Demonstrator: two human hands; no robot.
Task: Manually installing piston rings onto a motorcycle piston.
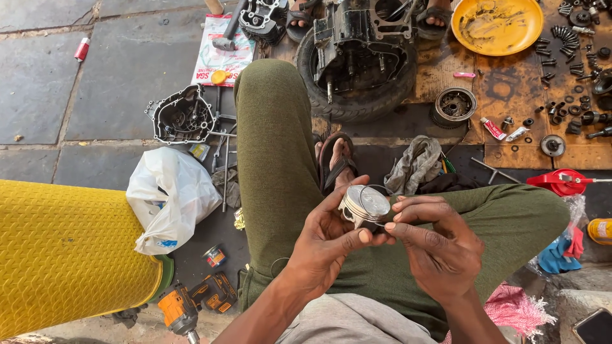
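Observation:
A silvery metal piston (362, 205) sits between both my hands, above my lap in green trousers. My left hand (328, 239) cups it from the left and below, thumb against its side. My right hand (437, 245) meets it from the right, its fingertips pinching a thin ring at the piston's crown. The piston's flat top faces up and to the right.
An engine block (357, 38) rests in a black tyre (331, 95) ahead. A yellow bowl (497, 25), loose bolts and washers (567, 44) lie on cardboard at the right. A crankcase cover (182, 114), white plastic bag (172, 197), orange impact driver (191, 306) and yellow mat (64, 255) are on the left.

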